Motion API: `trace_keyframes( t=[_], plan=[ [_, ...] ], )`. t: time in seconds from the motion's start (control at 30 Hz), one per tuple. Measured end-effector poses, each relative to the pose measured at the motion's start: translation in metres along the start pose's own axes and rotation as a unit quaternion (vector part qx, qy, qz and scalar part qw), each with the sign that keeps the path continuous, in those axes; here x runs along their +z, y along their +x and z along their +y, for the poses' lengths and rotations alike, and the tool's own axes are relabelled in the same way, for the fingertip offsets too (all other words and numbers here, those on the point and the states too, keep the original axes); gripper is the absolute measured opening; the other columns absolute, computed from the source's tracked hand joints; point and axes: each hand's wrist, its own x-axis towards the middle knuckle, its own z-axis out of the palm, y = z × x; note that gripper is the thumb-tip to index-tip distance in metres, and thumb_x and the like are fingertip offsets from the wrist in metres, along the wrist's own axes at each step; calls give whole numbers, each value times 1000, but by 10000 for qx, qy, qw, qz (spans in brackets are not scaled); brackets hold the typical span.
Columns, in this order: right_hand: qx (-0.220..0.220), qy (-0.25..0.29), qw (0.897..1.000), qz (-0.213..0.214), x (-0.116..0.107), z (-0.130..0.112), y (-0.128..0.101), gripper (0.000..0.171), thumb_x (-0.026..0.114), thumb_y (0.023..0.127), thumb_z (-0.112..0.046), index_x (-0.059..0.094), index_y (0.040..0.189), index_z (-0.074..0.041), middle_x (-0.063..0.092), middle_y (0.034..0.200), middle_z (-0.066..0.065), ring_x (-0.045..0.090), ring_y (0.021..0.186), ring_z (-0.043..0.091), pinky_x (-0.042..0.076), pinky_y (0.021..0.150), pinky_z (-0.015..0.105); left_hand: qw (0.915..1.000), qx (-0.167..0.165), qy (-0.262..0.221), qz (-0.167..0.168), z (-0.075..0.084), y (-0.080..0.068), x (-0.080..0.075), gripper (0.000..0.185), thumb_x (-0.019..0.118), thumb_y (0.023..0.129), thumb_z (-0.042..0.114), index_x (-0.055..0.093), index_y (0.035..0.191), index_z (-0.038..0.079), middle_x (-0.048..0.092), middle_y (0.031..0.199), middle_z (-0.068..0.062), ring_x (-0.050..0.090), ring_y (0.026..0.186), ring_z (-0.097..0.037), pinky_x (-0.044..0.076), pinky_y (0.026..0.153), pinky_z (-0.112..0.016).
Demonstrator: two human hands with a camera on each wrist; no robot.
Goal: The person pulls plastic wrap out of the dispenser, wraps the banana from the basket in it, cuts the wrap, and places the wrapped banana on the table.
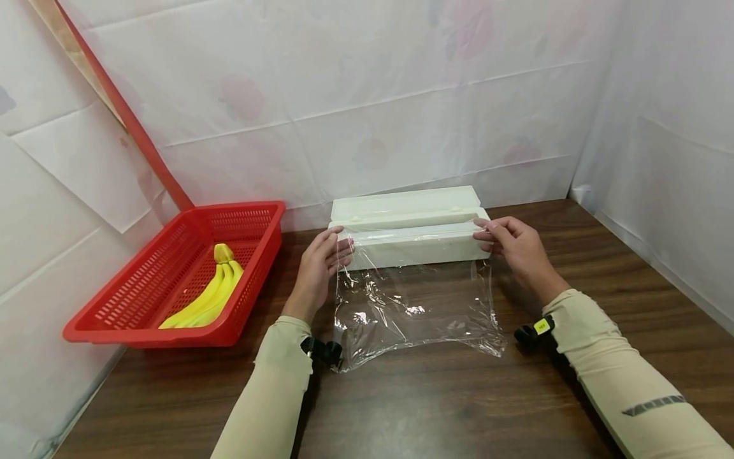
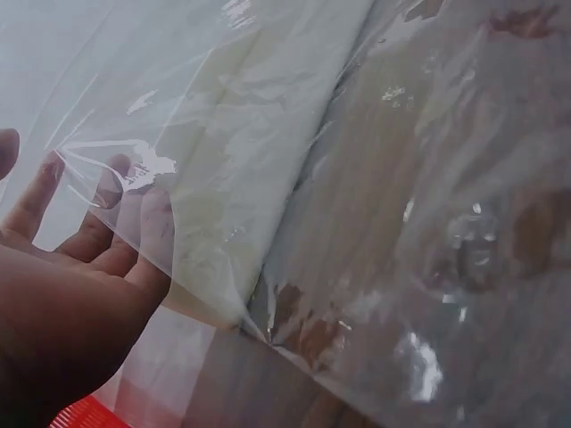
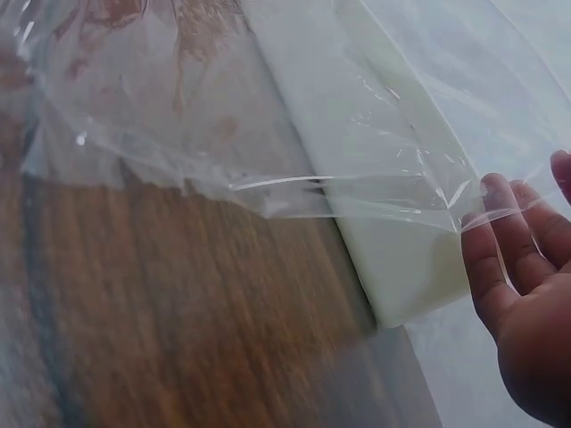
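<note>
Centre of head view: long cream plastic wrap dispenser box (image 1: 408,233) on dark wooden table (image 1: 436,408), clear crinkled plastic film (image 1: 413,309) spilling from it toward the lower frame. Left hand (image 1: 318,271) pinching the film's left edge at the box end; right hand (image 1: 516,248) pinching the right edge. At left, visible only here: red perforated plastic basket (image 1: 115,312) holding yellow bananas (image 1: 209,293). Wrist views alone showing film draped across fingers (image 2: 134,223), box end close.

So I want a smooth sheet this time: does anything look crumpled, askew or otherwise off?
Yes. The cling film pulled out of the white dispenser is wrinkled and puckered, most of all along its near edge on the table. Both hands, left and right, hold its corners at the dispenser. Nothing looks spilled or broken.
</note>
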Motion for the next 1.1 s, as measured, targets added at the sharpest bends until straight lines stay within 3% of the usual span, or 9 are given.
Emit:
trace_keyframes(
  t=[0.53, 0.77, 1.1],
  plan=[
    [-211, 471, 9986, -148, 1, -4, 0, 30, 55, 105, -21, 55, 107, 8, 64, 130, 16, 71, 103, 21, 55, 87, 30, 9977, 188, -155, -633, 0, -3, -9, 48, 44, 108, 29, 40, 151, 8, 52, 137, -27, 60, 121, -36, 48, 99, -42],
    [-504, 981, 9935, -297, 3, -4, 1, 34, 55, 104, -19, 49, 106, 14, 62, 131, 21, 70, 104, 28, 55, 88, 38, 9960, 234, -247, -828, 1, -4, -11, 51, 39, 108, 25, 32, 155, 7, 46, 142, -29, 53, 126, -44, 45, 102, -45],
    [-629, 1358, 9879, -404, 4, -3, 2, 27, 51, 106, -16, 48, 105, 11, 52, 140, 27, 68, 107, 33, 54, 89, 42, 9918, 391, -314, -1175, -3, -4, -15, 60, 35, 108, 38, 25, 158, 6, 41, 147, -29, 50, 128, -47, 41, 107, -50]
  ],
)
